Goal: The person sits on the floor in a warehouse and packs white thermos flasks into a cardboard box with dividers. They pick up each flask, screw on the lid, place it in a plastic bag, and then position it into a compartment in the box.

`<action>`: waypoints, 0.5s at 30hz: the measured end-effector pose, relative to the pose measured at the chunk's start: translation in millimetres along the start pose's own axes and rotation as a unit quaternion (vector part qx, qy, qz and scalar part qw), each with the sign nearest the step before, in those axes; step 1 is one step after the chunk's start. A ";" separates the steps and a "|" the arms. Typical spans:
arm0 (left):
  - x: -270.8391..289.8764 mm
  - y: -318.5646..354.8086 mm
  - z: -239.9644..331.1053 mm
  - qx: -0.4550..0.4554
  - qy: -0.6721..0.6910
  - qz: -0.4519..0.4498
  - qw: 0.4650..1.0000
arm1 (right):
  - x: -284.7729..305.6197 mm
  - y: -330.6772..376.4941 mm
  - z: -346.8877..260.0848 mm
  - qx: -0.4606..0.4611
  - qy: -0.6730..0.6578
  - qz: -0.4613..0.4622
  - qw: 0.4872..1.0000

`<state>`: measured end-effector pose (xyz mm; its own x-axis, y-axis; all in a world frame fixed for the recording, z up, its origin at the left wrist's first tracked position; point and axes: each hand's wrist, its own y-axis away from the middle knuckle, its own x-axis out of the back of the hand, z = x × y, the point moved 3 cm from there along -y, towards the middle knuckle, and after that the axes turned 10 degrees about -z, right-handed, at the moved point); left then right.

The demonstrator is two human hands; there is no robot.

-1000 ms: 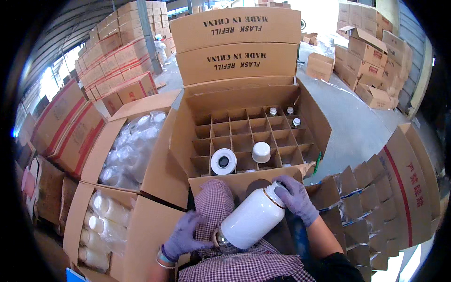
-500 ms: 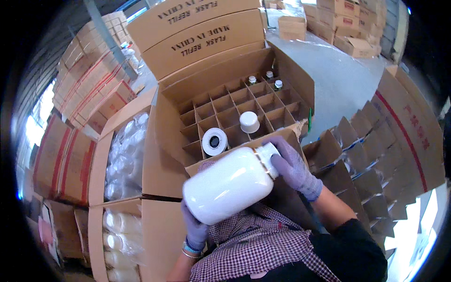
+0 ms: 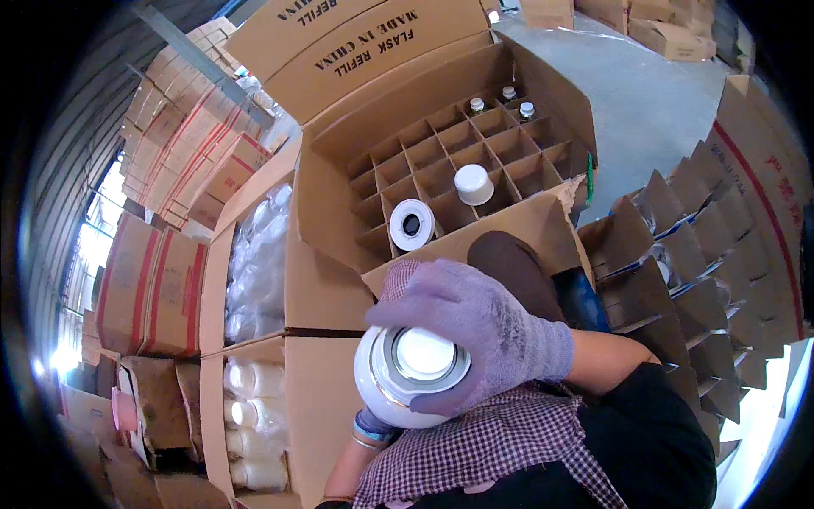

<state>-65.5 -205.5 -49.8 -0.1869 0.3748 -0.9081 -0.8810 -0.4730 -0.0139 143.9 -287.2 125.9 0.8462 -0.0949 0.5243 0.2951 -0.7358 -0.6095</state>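
I hold a glossy white flask (image 3: 392, 405) close to my body, its top turned up toward me. A silvery-grey collar rings a round white cap (image 3: 425, 353) at that top. My right hand (image 3: 483, 327), in a pale purple knit glove, is closed around the collar from above and the right. Only a bit of my gloved left hand (image 3: 376, 422) shows below, against the flask's lower left side; its fingers are hidden. Just ahead, a white ring-shaped lid with a dark centre (image 3: 412, 224) and a white cup-shaped cap (image 3: 473, 184) rest in the divided carton (image 3: 335, 246).
Three small capped bottles (image 3: 526, 111) stand in the carton's far cells. At left are a carton of plastic-wrapped items (image 3: 254, 271) and one of white bottles (image 3: 254, 413). A cardboard divider grid (image 3: 678, 280) lies at right. Stacked boxes (image 3: 195, 144) rise behind.
The flask has gone from lying tilted across my lap to facing top-up. My right hand has moved from its neck side to over its top. The view has shifted somewhat.
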 end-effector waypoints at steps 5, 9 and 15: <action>2.1 8.6 10.4 -0.007 -0.005 0.010 1.000 | -4.4 6.5 6.7 -0.063 -0.015 0.097 0.993; 3.1 13.8 11.7 -0.001 -0.009 0.017 1.000 | -7.8 6.9 7.5 -0.034 -0.057 0.158 0.985; 7.5 22.9 15.6 -0.001 -0.007 0.026 1.000 | -29.7 -7.6 -2.0 0.105 -0.103 0.083 0.986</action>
<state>-93.9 -201.1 -50.4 -0.2386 0.3602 -0.9018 -0.8690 -0.4937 0.0327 115.7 -280.1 116.3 0.9564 -0.0486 0.2879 0.2115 -0.5647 -0.7978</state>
